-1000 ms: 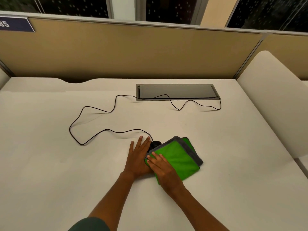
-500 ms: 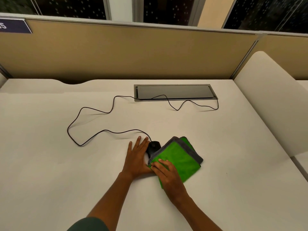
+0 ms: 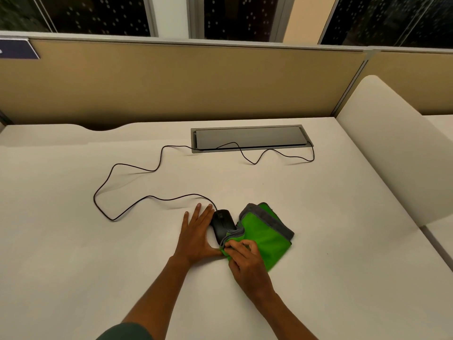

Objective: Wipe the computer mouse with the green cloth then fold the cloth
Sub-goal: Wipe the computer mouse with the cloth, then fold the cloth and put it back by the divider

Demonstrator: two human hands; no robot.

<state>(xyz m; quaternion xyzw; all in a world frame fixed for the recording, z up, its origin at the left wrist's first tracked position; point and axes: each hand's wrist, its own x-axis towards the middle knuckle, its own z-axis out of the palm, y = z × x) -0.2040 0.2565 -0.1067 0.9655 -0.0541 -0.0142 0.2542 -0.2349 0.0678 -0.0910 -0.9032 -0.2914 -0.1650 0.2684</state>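
The black computer mouse (image 3: pixel 221 224) lies on the white desk (image 3: pixel 318 241), its near right edge under the bunched corner of the green cloth (image 3: pixel 266 235). The right hand (image 3: pixel 246 262) pinches that corner between thumb and fingers, just beside the mouse's rear. The left hand (image 3: pixel 196 235) lies flat, fingers spread, against the mouse's left side, and the cable (image 3: pixel 127 209) loops away across the desk.

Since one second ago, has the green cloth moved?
Yes. The green cloth slid right, uncovering the mouse, which stays beside the left hand.
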